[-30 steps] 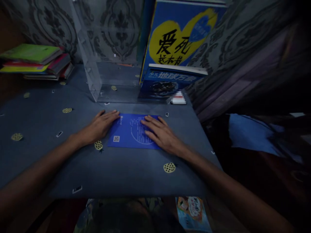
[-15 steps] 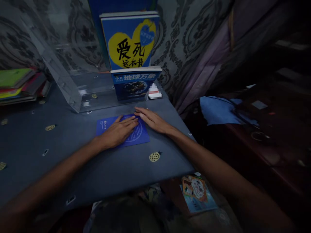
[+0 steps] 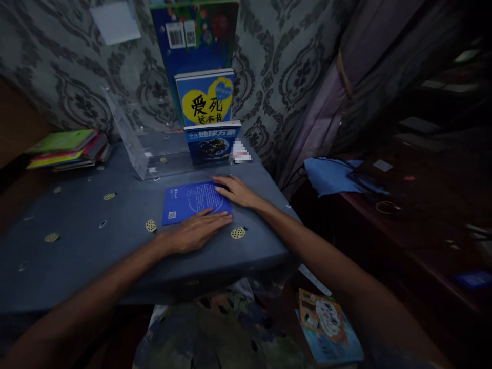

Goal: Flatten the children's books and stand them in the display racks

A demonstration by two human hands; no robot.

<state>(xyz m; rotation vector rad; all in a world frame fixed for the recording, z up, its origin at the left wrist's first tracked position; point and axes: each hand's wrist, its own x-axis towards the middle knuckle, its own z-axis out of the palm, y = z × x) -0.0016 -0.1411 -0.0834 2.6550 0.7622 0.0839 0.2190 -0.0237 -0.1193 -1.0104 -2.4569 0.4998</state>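
A blue booklet (image 3: 179, 200) with white print, a printed circle and a QR code lies flat on the grey-blue tablecloth (image 3: 126, 251). My left hand (image 3: 198, 229) rests along its near edge, fingers stretched out to the right and partly covering it. At the booklet's far right corner lies my right hand (image 3: 236, 191), palm down with its fingers extended over the edge. Both hands hold nothing. Just beyond them a blue book (image 3: 212, 146) with a dark picture stands upright in a clear acrylic rack (image 3: 136, 159).
Behind it stand a yellow-heart book (image 3: 207, 100) and a taller dark-blue book (image 3: 198, 46). Stacked colourful books (image 3: 69, 148) lie at the left. Below the table's right edge is an orange-and-blue book (image 3: 328, 323). A blue cloth (image 3: 330, 174) lies on dark furniture at the right.
My left hand has slid from the middle of the booklet to its near edge, uncovering the QR code. My right hand stays by the far right corner. The camera view has shifted.
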